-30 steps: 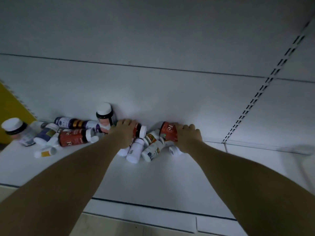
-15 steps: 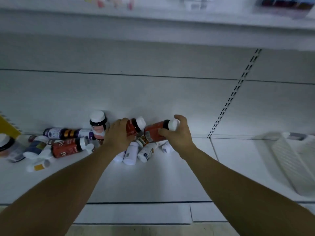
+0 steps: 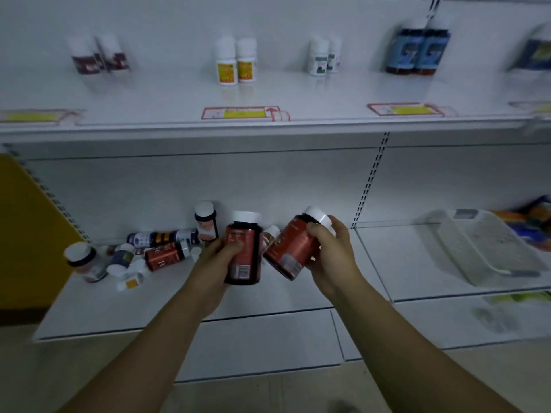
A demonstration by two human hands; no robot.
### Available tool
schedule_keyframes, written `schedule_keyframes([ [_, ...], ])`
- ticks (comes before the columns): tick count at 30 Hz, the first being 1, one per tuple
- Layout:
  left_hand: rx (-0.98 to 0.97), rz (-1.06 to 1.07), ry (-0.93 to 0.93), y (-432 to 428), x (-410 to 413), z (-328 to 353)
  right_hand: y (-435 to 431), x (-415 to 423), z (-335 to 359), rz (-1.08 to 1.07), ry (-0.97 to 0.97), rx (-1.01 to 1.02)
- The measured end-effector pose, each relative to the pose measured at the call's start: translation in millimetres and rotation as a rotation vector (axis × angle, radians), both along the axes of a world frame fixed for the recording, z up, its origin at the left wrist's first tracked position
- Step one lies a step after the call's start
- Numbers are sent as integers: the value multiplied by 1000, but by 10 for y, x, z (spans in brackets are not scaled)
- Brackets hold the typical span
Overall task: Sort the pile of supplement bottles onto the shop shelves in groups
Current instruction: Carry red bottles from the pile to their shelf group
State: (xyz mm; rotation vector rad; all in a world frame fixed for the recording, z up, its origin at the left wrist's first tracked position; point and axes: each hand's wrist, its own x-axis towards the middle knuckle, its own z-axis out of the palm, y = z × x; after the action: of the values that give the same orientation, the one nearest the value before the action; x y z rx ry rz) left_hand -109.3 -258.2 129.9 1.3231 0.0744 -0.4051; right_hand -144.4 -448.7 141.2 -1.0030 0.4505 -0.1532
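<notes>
- Step in hand: 2 matching red bottles are lifted clear of the pile, which lies at the lower shelf's back-left corner.
- The left hand is closed around the upright red bottle; the right hand grips the tilted red bottle near its white cap.
- Next, I judge, both want carrying up to a bare stretch of the upper shelf, which already carries pairs, and standing upright side by side as their own group.
- Against 0.5 s ago: both bottles were low, just off the pile; now they are raised and the upper shelf shows.
</notes>
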Motion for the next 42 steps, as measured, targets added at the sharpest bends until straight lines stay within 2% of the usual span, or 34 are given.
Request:
schedule_keyframes([
  [4,-88,-46,41,-12,-357,317,61,-276,206,58,3,249],
  [8,-191,-87,79,-205,-645,625,-117,-561,463,179,-78,322],
  [13,-298,-153,72,-824,-993,818,-786,-1009,755,75,-102,144],
  [18,-384,-235,98,-2066,-1429,980,-1956,-1780,985,-77,-123,-49],
  [21,-413,-354,133,-2870,-1747,1058,-2613,-2330,1070,-199,-94,-47],
  [25,-495,-590,196,-3785,-2250,1204,-3303,-3055,1166,-372,-186,-108],
  [30,-474,-759,258,-4540,-2675,1216,-3841,-3667,1173,-558,-184,-131],
  [36,-445,-927,285,-5376,-2918,1154,-4347,-4106,1101,-762,-168,-119],
  [42,-485,-1024,372,-6276,-2879,1008,-5032,-4152,1079,-876,-122,-215],
])
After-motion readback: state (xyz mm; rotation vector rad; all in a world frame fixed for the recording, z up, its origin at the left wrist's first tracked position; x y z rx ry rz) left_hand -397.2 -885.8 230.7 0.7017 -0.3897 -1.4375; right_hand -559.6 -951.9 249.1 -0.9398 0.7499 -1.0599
